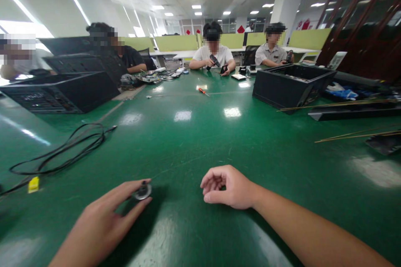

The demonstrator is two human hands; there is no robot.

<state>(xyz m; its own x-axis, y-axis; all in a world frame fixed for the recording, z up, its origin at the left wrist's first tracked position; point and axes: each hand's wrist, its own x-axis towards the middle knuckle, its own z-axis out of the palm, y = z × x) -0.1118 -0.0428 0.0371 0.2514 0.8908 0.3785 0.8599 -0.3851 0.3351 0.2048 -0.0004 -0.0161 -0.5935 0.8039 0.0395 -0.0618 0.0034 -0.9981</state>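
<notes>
At the lower left, my left hand (103,212) grips a small round object (143,191) between its thumb and fingertips. That object has a shiny silver or clear rim and a dark part on top; its exact kind does not show. To its right, my right hand (228,187) rests near the green table (188,146), fingers loosely curled and a gap left between thumb and fingertips. Nothing shows in that hand.
A black cable (75,150) with a yellow tag (33,184) lies at left. Black computer cases (62,96) stand on both sides. An orange screwdriver (202,90) lies farther back. Across the table, a person (213,56) holds a power drill (215,61). Thin rods (344,137) lie at right.
</notes>
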